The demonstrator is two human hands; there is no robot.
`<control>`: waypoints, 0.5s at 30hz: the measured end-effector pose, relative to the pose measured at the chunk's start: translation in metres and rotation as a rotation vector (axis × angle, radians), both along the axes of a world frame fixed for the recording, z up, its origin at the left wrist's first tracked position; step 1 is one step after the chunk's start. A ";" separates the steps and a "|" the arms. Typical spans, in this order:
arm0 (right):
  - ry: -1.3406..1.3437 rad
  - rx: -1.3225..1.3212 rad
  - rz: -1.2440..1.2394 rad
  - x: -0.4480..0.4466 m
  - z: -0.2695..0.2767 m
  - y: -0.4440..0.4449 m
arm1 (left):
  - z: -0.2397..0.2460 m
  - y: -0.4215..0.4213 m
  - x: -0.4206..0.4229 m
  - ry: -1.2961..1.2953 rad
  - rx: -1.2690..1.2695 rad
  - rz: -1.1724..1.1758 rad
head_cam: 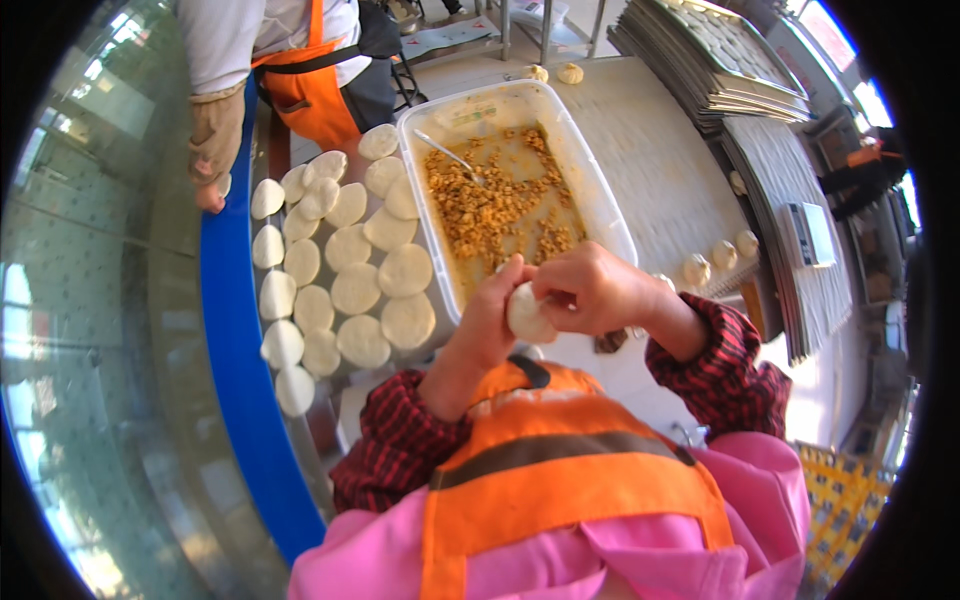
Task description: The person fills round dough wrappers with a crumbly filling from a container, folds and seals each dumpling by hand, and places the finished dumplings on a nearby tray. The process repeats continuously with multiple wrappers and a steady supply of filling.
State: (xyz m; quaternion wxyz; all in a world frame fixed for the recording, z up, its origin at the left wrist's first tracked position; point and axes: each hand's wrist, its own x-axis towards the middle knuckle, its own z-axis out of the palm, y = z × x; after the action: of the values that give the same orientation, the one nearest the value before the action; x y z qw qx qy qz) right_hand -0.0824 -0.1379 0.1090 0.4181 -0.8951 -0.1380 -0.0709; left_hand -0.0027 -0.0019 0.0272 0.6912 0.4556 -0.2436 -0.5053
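My left hand [489, 315] cradles a round of pale dough [529, 313] shaped like a bun, just in front of my orange apron. The fingers of my right hand [592, 289] pinch the dough's edge on its right side. Whatever is inside the dough is hidden. Beyond my hands stands a translucent plastic tub [600, 176] with crumbly brown filling [480, 206] in oily liquid. A metal spoon [450, 155] rests in the filling, its handle leaning toward the tub's far left corner. Left of the tub lie several flat dough rounds [356, 289], some overlapping.
A blue strip [247, 390] borders the left side. Past it, a co-worker's hand [211, 193] rests near the strip. On the tray [667, 142] at right sit several pleated buns [697, 270]. Stacked trays [697, 82] and a scale [811, 235] stand farther right.
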 end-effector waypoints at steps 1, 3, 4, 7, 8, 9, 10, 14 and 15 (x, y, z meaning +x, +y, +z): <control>-0.031 -0.010 0.020 0.001 -0.001 -0.001 | 0.001 0.002 0.002 0.300 -0.009 -0.083; -0.058 0.026 0.029 0.003 0.001 -0.004 | 0.004 0.004 0.003 0.601 -0.004 -0.175; -0.056 0.069 0.016 0.003 0.004 -0.005 | 0.006 0.004 0.004 0.601 0.009 -0.186; 0.199 0.125 -0.163 -0.001 0.011 -0.007 | 0.009 0.002 0.006 0.601 -0.036 -0.134; 0.326 0.133 -0.246 -0.004 0.013 -0.006 | 0.010 0.001 0.005 0.588 0.022 -0.077; 0.269 0.105 -0.238 -0.002 0.011 -0.003 | 0.011 0.000 0.004 0.582 -0.020 -0.026; 0.212 0.076 -0.232 0.000 0.008 0.001 | 0.012 -0.001 0.002 0.560 0.021 0.048; 0.030 0.063 -0.149 0.003 -0.003 0.002 | 0.018 -0.005 -0.006 0.369 0.046 0.223; 0.009 0.068 -0.132 0.005 -0.004 0.000 | 0.019 -0.004 -0.006 0.450 0.037 0.206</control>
State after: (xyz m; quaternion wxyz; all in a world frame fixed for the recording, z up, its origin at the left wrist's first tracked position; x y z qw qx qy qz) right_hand -0.0771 -0.1375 0.1053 0.4432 -0.8878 -0.0743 -0.0992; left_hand -0.0085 -0.0061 0.0461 0.7676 0.3666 -0.0265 -0.5251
